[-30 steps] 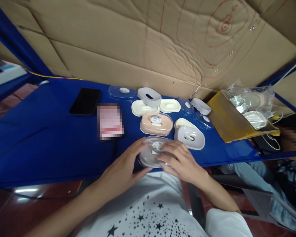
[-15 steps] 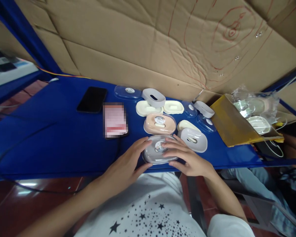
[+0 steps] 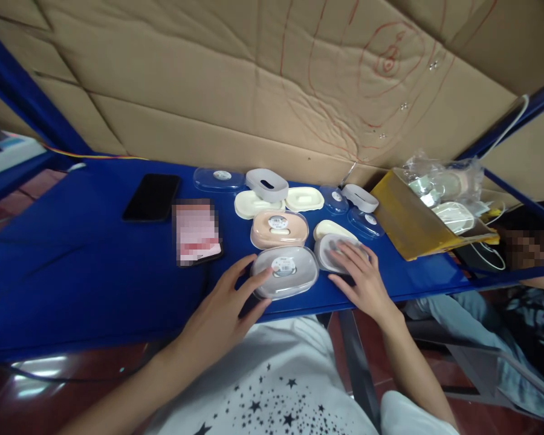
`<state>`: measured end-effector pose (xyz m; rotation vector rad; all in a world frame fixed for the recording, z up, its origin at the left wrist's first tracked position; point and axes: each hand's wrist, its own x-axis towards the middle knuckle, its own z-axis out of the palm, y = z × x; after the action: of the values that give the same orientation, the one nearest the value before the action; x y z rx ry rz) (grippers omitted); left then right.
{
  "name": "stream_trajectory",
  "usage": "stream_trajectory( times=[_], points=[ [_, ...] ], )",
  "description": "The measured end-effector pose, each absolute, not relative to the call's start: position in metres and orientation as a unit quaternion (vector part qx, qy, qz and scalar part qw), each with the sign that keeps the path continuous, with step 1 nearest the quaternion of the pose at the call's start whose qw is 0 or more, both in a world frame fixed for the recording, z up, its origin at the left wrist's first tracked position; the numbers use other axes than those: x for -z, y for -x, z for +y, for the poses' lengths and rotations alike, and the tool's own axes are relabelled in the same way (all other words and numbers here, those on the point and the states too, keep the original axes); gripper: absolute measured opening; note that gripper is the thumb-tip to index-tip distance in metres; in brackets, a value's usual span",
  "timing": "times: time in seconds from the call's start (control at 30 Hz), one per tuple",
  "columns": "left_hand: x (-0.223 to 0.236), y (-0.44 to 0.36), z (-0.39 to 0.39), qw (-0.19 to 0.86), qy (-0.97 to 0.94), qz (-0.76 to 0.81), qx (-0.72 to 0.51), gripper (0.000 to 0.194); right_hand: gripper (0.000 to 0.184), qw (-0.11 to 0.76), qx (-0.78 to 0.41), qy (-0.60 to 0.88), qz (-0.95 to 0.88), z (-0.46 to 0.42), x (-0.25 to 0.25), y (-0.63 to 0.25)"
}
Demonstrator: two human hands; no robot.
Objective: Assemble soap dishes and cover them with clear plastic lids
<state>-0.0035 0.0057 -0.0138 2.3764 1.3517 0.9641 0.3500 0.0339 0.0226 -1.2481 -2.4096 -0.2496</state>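
Observation:
A grey soap box with a clear lid (image 3: 284,272) lies at the near edge of the blue table (image 3: 95,266). My left hand (image 3: 222,308) rests against its left side, fingers spread and touching the lid. My right hand (image 3: 362,275) lies flat with fingers stretched over a grey soap dish (image 3: 329,251) to the right of the box. Behind the box sits a peach soap box with a clear lid (image 3: 278,228).
Cream and grey dishes (image 3: 267,184) and clear lids (image 3: 218,178) lie further back. A black phone (image 3: 152,196) and a blurred card (image 3: 194,232) sit to the left. A yellow board (image 3: 408,220) and a plastic bag of parts (image 3: 444,187) lie right. Another person sits at far right.
My right hand left the clear-lidded grey box and moved right onto the grey dish. My left hand stays at the box's left side.

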Motion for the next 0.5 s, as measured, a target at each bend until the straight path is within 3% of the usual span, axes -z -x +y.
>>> stream_trajectory(
  times=[0.1,0.3,0.43,0.5],
  points=[
    [0.010,-0.001,0.011,0.073,-0.805,0.491,-0.326,0.046,0.033,0.230,0.101,0.453,-0.855,0.018,-0.016,-0.365],
    [0.001,-0.011,0.021,-0.051,-0.795,0.526,-0.296,0.061,0.037,0.257,0.109,0.419,-0.864,-0.013,-0.019,-0.344],
    [0.001,-0.014,0.013,-0.096,-0.826,0.467,-0.300,0.077,0.039,0.262,0.082,0.382,-0.882,-0.017,-0.021,-0.330],
    [0.003,-0.014,0.009,-0.097,-0.857,0.419,-0.285,0.077,0.038,0.274,0.088,0.393,-0.873,-0.014,-0.022,-0.333]
  ],
)
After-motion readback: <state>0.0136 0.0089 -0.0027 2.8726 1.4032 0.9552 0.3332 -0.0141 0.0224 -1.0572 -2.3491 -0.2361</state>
